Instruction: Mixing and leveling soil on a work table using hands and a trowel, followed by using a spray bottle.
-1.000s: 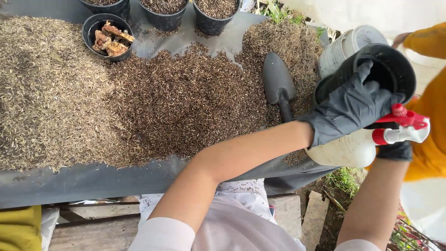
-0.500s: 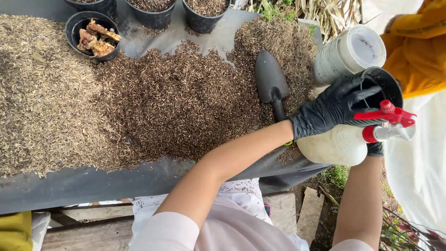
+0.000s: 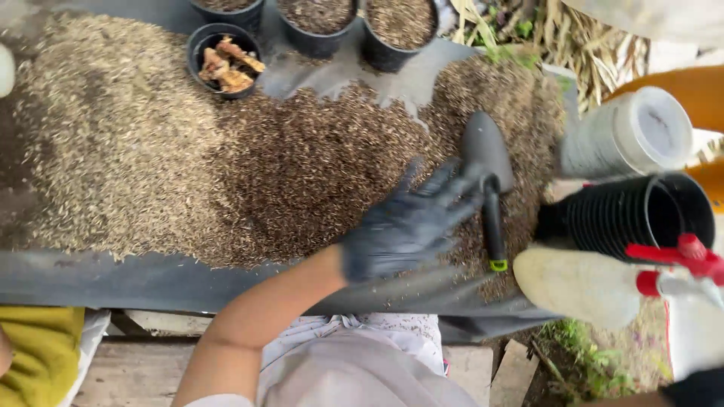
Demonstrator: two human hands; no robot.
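My left hand (image 3: pixel 407 226), in a black glove, hovers with fingers spread over a pile of brown husk mix (image 3: pixel 302 173) on a dark sheet (image 3: pixel 151 279). Its fingertips are right beside a black hand trowel (image 3: pixel 486 173) lying on the mix. At the right edge a white spray bottle (image 3: pixel 581 286) with a red trigger (image 3: pixel 675 256) is held on its side. Only a sliver of my gloved right hand (image 3: pixel 697 388) shows at its neck. A stack of black plastic pots (image 3: pixel 626 218) lies just above the bottle, mouth facing right.
A black pot of brown chunks (image 3: pixel 226 53) and three filled black pots (image 3: pixel 317 22) stand at the back. A white lidded jar (image 3: pixel 630 136) is at the right, with someone's orange sleeve (image 3: pixel 671 87) behind. Pale husk (image 3: pixel 98 151) covers the left.
My left hand has let go of the black pots at the right and swung left and down over the mix, next to the trowel. The view shifted right.
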